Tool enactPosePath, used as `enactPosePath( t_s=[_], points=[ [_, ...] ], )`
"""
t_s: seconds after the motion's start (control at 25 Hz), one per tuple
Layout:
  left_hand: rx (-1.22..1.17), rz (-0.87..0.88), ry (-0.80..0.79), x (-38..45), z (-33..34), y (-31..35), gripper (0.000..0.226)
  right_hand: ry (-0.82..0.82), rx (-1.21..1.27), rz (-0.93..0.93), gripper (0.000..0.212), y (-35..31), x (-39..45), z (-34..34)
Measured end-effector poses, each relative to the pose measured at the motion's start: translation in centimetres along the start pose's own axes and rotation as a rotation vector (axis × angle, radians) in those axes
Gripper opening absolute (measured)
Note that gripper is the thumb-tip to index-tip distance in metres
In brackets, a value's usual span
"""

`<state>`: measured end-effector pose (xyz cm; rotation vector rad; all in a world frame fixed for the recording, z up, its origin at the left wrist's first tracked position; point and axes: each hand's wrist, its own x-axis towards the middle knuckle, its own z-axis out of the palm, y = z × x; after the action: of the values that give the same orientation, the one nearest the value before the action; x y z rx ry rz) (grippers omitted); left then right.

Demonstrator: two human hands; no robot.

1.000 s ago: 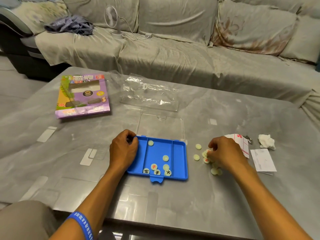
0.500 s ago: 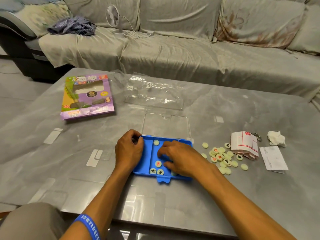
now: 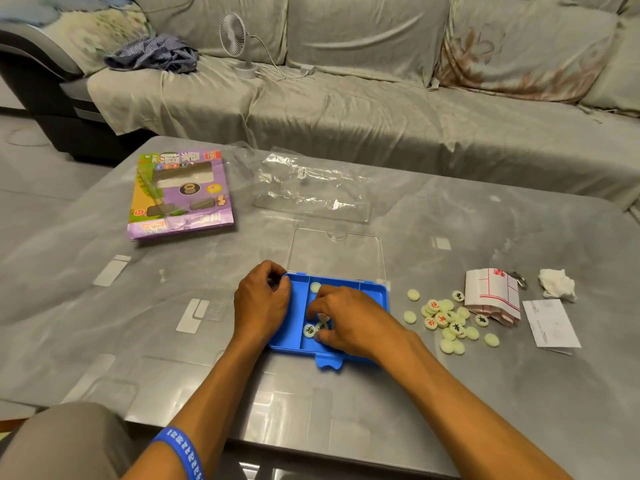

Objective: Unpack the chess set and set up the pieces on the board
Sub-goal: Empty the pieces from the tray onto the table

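**Both hands at the blue case**

My left hand [image 3: 263, 299] grips the left edge of the blue case [image 3: 375, 296] on the grey table [image 3: 485, 393], fingers curled over its rim. My right hand [image 3: 349, 323] reaches into the case with fingers bent over the round pieces in the tray [image 3: 309, 330]; I cannot tell whether it pinches one. The clear lid [image 3: 336, 252] lies open behind the case. A loose pile of pieces [image 3: 446, 320] sits on the table to the right, touching the folded paper board [image 3: 491, 296]. The purple box [image 3: 180, 195] lies far left.
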<state>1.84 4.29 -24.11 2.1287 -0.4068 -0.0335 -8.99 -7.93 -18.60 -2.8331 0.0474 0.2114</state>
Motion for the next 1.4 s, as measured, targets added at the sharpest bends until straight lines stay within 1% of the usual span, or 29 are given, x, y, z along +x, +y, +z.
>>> enactPosePath(
  t_s=[0.12, 0.24, 0.6, 0.72, 0.8, 0.88, 0.96, 1.0, 1.08, 1.12, 1.16, 1.2, 1.24, 1.28, 1.32, 1.36, 1.4],
  points=[
    [-0.005, 0.004, -0.003, 0.0, 0.0, -0.1, 0.006, 0.014, 0.044, 0.033, 0.025, -0.3, 0.3, 0.0],
    [-0.005, 0.006, -0.004, 0.0, 0.0, -0.1, 0.005, 0.014, 0.084, 0.064, 0.026, -0.1, 0.5, -0.2],
    [-0.01, 0.013, -0.004, 0.0, 0.0, -0.2, 0.004, 0.034, 0.096, 0.127, 0.023, -0.2, 1.3, 0.3],
    [-0.013, 0.018, 0.001, 0.0, -0.1, -0.3, 0.004, 0.08, 0.226, 0.16, 0.023, -0.1, 1.0, -0.5],
    [-0.014, 0.015, 0.006, 0.2, -0.1, -0.5, 0.005, 0.175, 0.331, 0.174, 0.019, 0.9, -0.1, -2.5],
    [-0.012, 0.015, -0.003, 0.3, 0.0, -0.5, 0.005, 0.295, 0.376, 0.247, 0.017, 3.7, -2.7, -4.6],
    [-0.012, 0.013, -0.003, 0.4, 0.1, -0.5, 0.006, 0.337, 0.303, 0.394, 0.016, 7.8, -6.1, -5.9],
    [-0.011, 0.009, 0.0, 0.4, 0.1, -0.5, 0.006, 0.327, 0.265, 0.477, 0.017, 9.7, -7.5, -5.9],
    [-0.01, 0.0, -0.001, 0.2, 0.1, -0.4, 0.006, 0.232, 0.222, 0.635, 0.019, 12.3, -9.3, -4.9],
    [-0.011, -0.001, -0.003, 0.2, 0.2, -0.4, 0.006, 0.172, 0.199, 0.681, 0.017, 12.9, -9.6, -4.3],
    [-0.013, -0.003, -0.005, 0.1, 0.2, -0.3, 0.006, 0.147, 0.151, 0.695, 0.014, 12.9, -9.5, -3.9],
    [-0.013, -0.004, -0.005, 0.1, 0.2, -0.3, 0.006, 0.168, 0.09, 0.678, 0.014, 12.4, -9.1, -3.8],
    [-0.016, -0.005, -0.005, 0.1, 0.2, -0.2, 0.006, 0.217, 0.04, 0.615, 0.018, 11.4, -8.6, -3.9],
    [-0.021, -0.008, -0.004, 0.1, 0.2, -0.2, 0.006, 0.263, 0.031, 0.492, 0.023, 9.9, -7.9, -4.1],
    [-0.026, -0.01, -0.003, 0.1, 0.2, -0.2, 0.006, 0.259, 0.065, 0.329, 0.029, 8.1, -7.0, -4.2],
    [-0.027, -0.012, -0.003, 0.2, 0.2, -0.2, 0.006, 0.193, 0.104, 0.164, 0.034, 6.2, -6.1, -4.2],
    [-0.025, -0.012, -0.006, 0.1, 0.2, -0.2, 0.005, 0.084, 0.109, 0.041, 0.038, 4.5, -5.1, -3.8]
  ],
)
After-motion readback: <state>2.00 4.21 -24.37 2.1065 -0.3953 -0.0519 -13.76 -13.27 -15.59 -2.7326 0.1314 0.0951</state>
